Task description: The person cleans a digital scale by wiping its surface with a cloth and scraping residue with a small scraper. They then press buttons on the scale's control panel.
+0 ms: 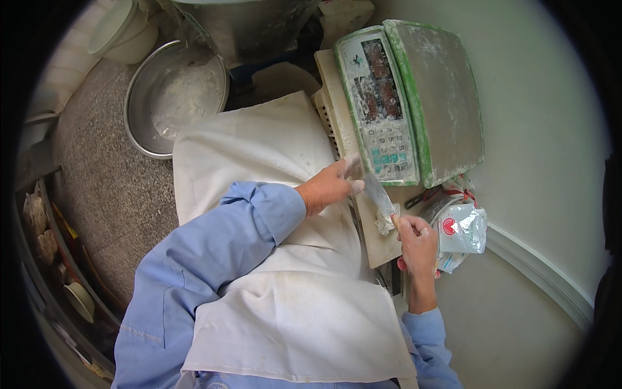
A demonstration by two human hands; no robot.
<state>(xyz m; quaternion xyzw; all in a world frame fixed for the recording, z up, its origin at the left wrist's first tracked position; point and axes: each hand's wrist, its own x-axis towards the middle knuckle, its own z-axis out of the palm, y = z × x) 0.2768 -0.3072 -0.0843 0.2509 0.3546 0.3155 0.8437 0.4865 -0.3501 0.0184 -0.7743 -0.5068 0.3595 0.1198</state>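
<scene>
A small knife (379, 198) with a pale, dusty blade is held by its handle in my right hand (418, 240), whose fingers are closed round it. Its blade points up and left toward my left hand (329, 186). That hand has floury fingertips, with thumb and fingers apart close to the blade's tip; whether they touch it I cannot tell. Under the knife, a crumpled white scrap (387, 222) lies on a pale board (379, 249). Just beyond both hands stands a green-edged digital scale (382, 117), dusted with white powder.
A steel basin (136, 123) with white powder inside sits on the speckled floor, near white buckets (113, 29) and a large metal vessel (246, 26). Shiny packets (463, 236) lie right of my right hand, by the pale wall (525, 129). A shelf (58, 259) holds items at far left.
</scene>
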